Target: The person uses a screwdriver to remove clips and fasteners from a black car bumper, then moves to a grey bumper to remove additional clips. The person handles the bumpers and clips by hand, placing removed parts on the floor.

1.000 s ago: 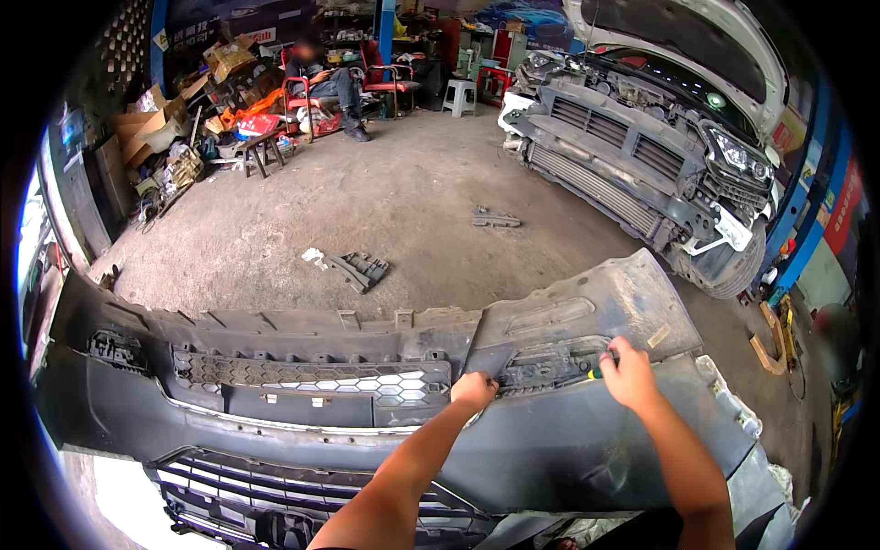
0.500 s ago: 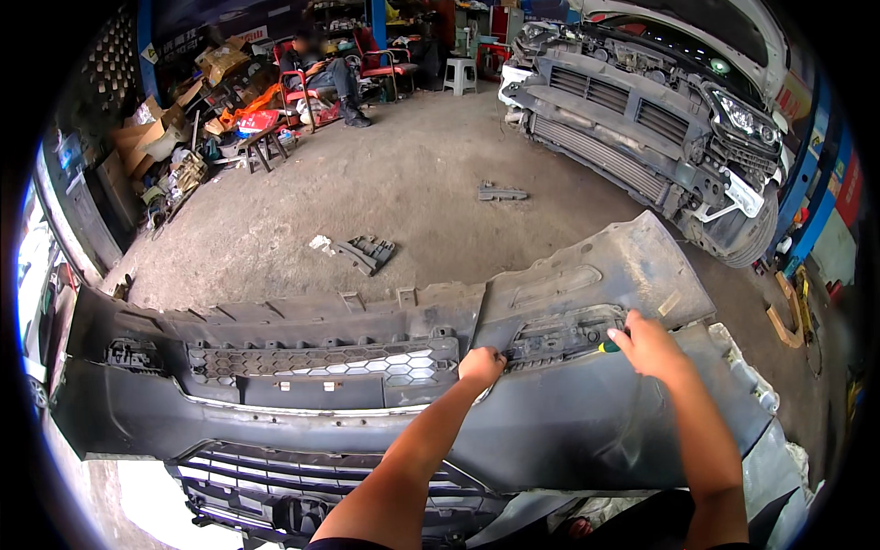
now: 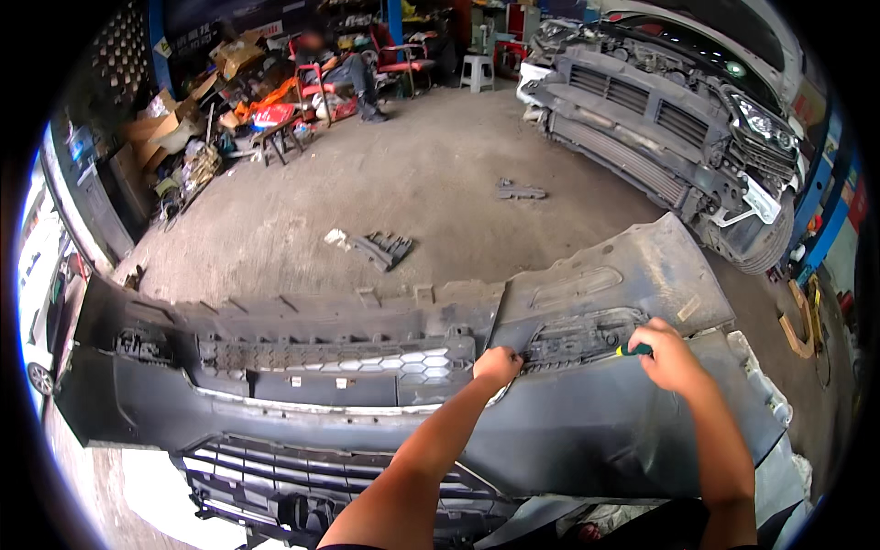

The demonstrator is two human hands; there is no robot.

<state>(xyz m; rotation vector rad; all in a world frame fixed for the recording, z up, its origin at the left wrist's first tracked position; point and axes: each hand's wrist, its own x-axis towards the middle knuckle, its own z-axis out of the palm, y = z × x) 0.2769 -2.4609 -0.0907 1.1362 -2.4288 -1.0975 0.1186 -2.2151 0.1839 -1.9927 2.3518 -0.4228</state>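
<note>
A large dark grey car bumper point(image 3: 559, 435) lies in front of me with its inner side partly showing. Set into its right half is a black fog-lamp trim point(image 3: 587, 335). My left hand point(image 3: 498, 367) is closed at the trim's left end; its fingertips are partly hidden, and they seem to grip the bumper there. Above the trim's right end, my right hand point(image 3: 669, 357) wraps round the green and yellow handle of a screwdriver point(image 3: 634, 349). The handle points left toward the trim; its shaft is too fine to make out.
A black grille point(image 3: 339, 477) sits at the bumper's near side. Loose plastic brackets point(image 3: 383, 249) lie on the floor beyond. A car point(image 3: 642, 119) with its front stripped stands at the far right. Someone sits in a red chair point(image 3: 312, 81) near piled boxes point(image 3: 170, 128).
My view has swung slightly left. The right hand's fingers have shifted from lying over the trim's end to curling round the screwdriver handle. My left hand keeps its place on the bumper.
</note>
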